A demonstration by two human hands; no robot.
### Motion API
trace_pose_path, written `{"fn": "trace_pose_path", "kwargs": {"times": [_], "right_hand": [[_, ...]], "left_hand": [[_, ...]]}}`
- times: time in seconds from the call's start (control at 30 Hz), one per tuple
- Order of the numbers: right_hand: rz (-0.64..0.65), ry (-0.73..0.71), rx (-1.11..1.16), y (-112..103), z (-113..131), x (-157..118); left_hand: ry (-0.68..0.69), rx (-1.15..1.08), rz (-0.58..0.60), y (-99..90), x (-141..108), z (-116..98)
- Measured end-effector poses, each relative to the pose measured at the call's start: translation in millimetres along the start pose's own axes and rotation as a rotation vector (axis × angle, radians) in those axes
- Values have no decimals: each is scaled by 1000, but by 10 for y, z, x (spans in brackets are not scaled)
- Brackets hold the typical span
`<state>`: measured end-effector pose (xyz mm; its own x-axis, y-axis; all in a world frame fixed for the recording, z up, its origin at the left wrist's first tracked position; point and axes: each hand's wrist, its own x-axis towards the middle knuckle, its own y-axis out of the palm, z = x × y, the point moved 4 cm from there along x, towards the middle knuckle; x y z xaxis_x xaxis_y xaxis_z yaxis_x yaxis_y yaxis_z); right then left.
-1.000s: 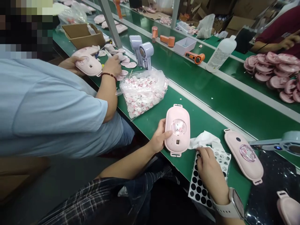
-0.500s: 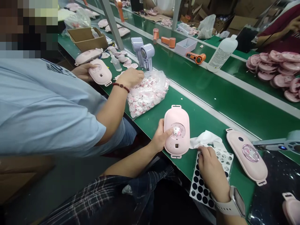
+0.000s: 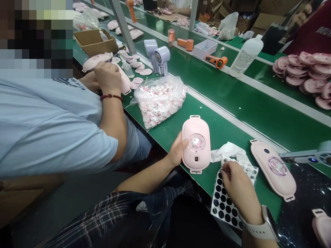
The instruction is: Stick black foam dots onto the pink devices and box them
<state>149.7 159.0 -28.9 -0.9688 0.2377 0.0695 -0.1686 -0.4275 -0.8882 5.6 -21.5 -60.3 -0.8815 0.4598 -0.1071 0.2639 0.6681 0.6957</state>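
One pink oval case (image 3: 196, 127) sits in the left hand (image 3: 178, 151) above the green bench (image 3: 216, 125), near its edge; whether it touches the surface I cannot tell. Its long axis points away from the wearer, with a slotted lug at each end, the round window facing up and the small dark display toward the near end. The left forearm reaches in from lower left, fingers at the case's left side, thumb over its face by the window.

Right of it, the dotted sheet (image 3: 227, 209) lies lengthwise away from the wearer, leaning slightly right. The right hand (image 3: 239, 184) bends over it, thumb and forefinger drawn together at its far left part; whether they grip a black dot I cannot tell.
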Motion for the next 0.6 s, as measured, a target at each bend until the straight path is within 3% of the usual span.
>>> {"fn": "trace_pose_path", "kwargs": {"times": [0.6], "right_hand": [[110, 63, 104, -83, 7, -1]], "left_hand": [[-26, 7, -65, -68, 22, 59]]}}
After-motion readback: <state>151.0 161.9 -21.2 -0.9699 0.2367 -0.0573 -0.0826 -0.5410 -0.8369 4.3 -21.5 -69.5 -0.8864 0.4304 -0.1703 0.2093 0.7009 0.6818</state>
